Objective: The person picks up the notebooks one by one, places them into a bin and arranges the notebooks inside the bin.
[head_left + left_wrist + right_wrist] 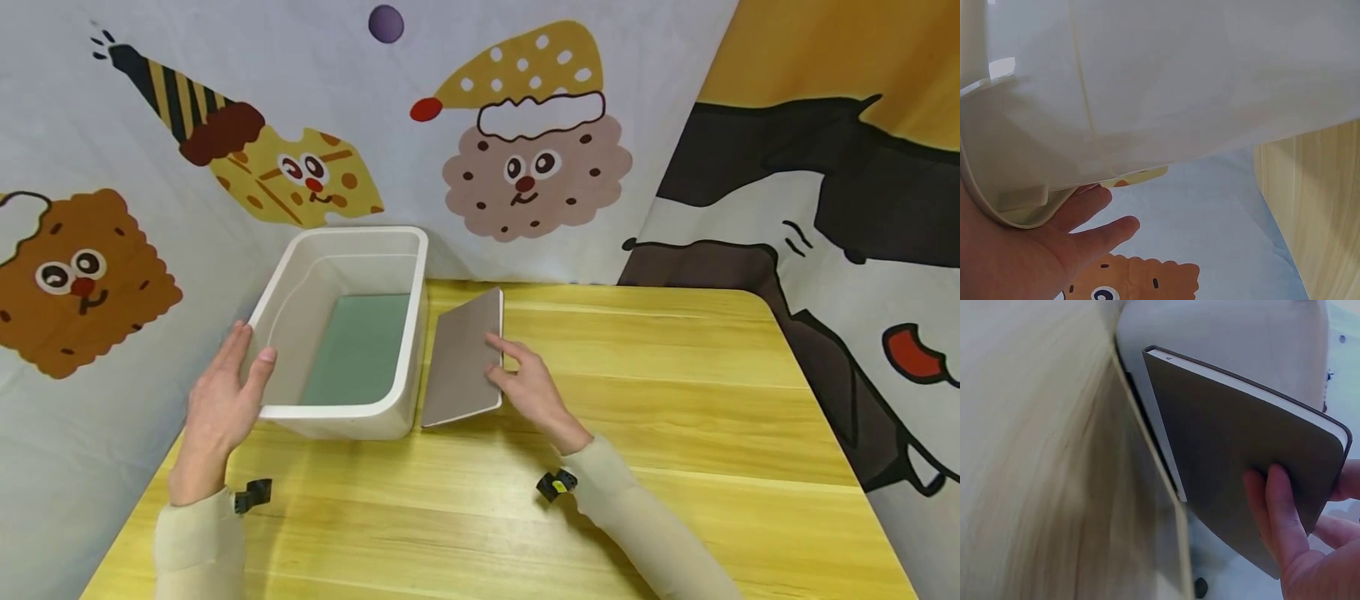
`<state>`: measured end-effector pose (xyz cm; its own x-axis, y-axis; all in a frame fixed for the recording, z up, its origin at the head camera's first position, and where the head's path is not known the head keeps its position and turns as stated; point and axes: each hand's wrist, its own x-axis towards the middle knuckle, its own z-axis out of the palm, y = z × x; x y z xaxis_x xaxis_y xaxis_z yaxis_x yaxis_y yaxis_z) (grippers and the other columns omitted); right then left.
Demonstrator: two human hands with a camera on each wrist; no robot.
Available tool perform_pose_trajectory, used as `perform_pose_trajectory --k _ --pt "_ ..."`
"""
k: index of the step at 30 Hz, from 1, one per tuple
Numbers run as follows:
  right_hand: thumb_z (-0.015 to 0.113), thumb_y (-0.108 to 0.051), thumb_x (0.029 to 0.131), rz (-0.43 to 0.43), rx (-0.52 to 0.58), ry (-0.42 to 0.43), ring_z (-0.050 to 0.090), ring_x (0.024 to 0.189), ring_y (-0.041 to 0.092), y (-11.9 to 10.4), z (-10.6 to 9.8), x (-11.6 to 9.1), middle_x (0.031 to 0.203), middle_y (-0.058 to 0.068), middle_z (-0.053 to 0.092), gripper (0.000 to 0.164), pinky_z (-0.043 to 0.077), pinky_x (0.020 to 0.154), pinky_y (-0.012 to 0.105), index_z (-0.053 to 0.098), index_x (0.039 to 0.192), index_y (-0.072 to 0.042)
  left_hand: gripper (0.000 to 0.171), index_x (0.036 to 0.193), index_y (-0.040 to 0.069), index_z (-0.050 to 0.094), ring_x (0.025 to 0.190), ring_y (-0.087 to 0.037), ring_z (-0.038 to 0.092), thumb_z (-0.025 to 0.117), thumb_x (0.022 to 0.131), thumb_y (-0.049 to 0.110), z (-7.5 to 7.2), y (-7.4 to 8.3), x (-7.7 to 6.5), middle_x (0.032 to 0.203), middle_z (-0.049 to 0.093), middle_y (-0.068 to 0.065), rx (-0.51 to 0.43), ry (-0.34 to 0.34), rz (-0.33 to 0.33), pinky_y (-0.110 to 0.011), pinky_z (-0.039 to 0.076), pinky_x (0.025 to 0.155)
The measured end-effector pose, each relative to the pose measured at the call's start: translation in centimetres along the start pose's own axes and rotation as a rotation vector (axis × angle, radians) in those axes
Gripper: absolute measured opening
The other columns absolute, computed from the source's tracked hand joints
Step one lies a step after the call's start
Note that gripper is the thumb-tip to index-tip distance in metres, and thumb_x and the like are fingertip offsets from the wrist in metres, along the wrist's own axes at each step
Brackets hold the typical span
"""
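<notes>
A white plastic bin [408, 367] stands on the table, and a flat green thing [360, 350] lies at its bottom. My left hand [225, 400] holds the bin's left rim, with the thumb over the edge and the fingers along the outside. In the left wrist view, that hand [1054, 250] has the rim lying against it, fingers stretched out under the wall. My right hand [532, 387] pinches a grey-brown notebook [461, 358] by its right edge. The notebook is tilted, its left side low beside the bin. Digits show on both sides of the cover [1222, 437] in the right wrist view.
The yellow wood-grain table [675, 400] extends to the right and toward me. A cloth backdrop [675, 67] with cartoon prints hangs directly behind and left of the table. Small black devices [557, 484] sit at both wrists.
</notes>
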<state>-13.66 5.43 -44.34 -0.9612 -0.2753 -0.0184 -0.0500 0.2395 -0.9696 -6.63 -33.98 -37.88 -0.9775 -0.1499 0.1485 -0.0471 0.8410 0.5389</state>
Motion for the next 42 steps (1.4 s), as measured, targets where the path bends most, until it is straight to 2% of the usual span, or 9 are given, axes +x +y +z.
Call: perform_pose_trajectory --k 3,9,12,15,18,21,25,31,42 --pt "0.065 -0.012 0.098 0.002 0.008 0.013 0.068 0.115 0.032 -0.3 -0.4 -0.3 0.157 0.010 0.046 0.056 0.059 0.088 0.036 0.053 0.153 -0.013 0.071 0.163 0.000 0.021 0.146 -0.060 0.022 0.030 0.112 0.048 0.0 0.0 0.0 0.171 0.014 -0.019 0.001 0.001 -0.002 -0.077 0.019 0.111" --pt "0.067 -0.015 0.097 0.003 0.026 0.030 0.068 0.116 0.029 -0.9 -1.2 -0.9 0.158 0.009 0.047 0.056 0.055 0.098 0.040 0.054 0.152 -0.015 0.072 0.163 -0.001 0.021 0.146 -0.060 0.023 0.030 0.112 0.049 0.0 -0.1 -0.1 0.171 0.015 -0.020 0.009 0.007 -0.005 -0.078 0.020 0.110" --pt "0.067 -0.016 0.098 0.004 0.053 0.036 0.069 0.112 0.028 -1.1 -1.6 -1.2 0.159 0.007 0.046 0.056 0.055 0.096 0.039 0.054 0.152 -0.016 0.072 0.163 -0.001 0.022 0.146 -0.060 0.023 0.030 0.112 0.049 0.0 -0.1 -0.2 0.171 0.015 -0.020 0.011 0.007 -0.004 -0.078 0.021 0.109" --pt "0.067 -0.016 0.099 0.003 0.074 0.042 0.071 0.096 0.023 -1.4 -2.0 -1.5 0.159 0.005 0.046 0.055 0.056 0.084 0.031 0.054 0.152 -0.017 0.072 0.163 -0.001 0.022 0.146 -0.060 0.023 0.029 0.112 0.049 0.1 -0.1 -0.2 0.171 0.015 -0.020 0.010 0.006 -0.003 -0.078 0.021 0.109" --pt "0.066 -0.016 0.099 -0.007 0.084 0.051 0.066 0.075 0.015 -1.8 -2.4 -1.9 0.158 0.003 0.047 0.054 0.051 0.070 0.023 0.055 0.152 -0.019 0.072 0.163 -0.001 0.021 0.146 -0.060 0.023 0.029 0.112 0.049 0.1 -0.1 -0.2 0.171 0.014 -0.020 0.010 0.003 -0.005 -0.078 0.020 0.109" --pt "0.066 -0.016 0.099 -0.025 0.114 0.063 0.052 0.056 0.009 -2.1 -2.9 -2.2 0.157 0.002 0.049 0.053 0.044 0.057 0.020 0.056 0.151 -0.019 0.073 0.163 -0.001 0.021 0.147 -0.059 0.022 0.029 0.112 0.049 0.1 -0.1 -0.1 0.171 0.014 -0.020 0.010 0.002 -0.006 -0.078 0.020 0.110" --pt "0.065 -0.014 0.099 -0.046 0.154 0.074 0.034 0.045 0.006 -2.7 -3.5 -2.6 0.156 0.004 0.049 0.053 0.034 0.046 0.020 0.056 0.151 -0.018 0.073 0.163 -0.002 0.021 0.147 -0.059 0.022 0.029 0.112 0.050 0.1 -0.1 -0.1 0.171 0.014 -0.021 0.010 0.005 -0.005 -0.078 0.019 0.110" --pt "0.066 -0.018 0.100 -0.043 0.165 0.089 0.032 0.042 0.005 -3.6 -4.2 -3.1 0.155 0.000 0.049 0.052 0.031 0.042 0.020 0.056 0.151 -0.024 0.073 0.163 -0.001 0.021 0.147 -0.059 0.022 0.031 0.112 0.049 0.1 -0.1 -0.2 0.171 0.014 -0.021 0.010 0.008 -0.007 -0.078 0.019 0.110" --pt "0.066 -0.013 0.100 -0.081 0.295 0.107 0.030 0.043 0.003 -5.3 -4.3 -3.8 0.152 -0.005 0.053 0.052 0.032 0.047 0.017 0.057 0.151 -0.022 0.072 0.163 -0.001 0.021 0.146 -0.060 0.022 0.030 0.112 0.048 0.1 0.0 -0.1 0.171 0.014 -0.020 0.008 0.005 -0.003 -0.078 0.020 0.110"
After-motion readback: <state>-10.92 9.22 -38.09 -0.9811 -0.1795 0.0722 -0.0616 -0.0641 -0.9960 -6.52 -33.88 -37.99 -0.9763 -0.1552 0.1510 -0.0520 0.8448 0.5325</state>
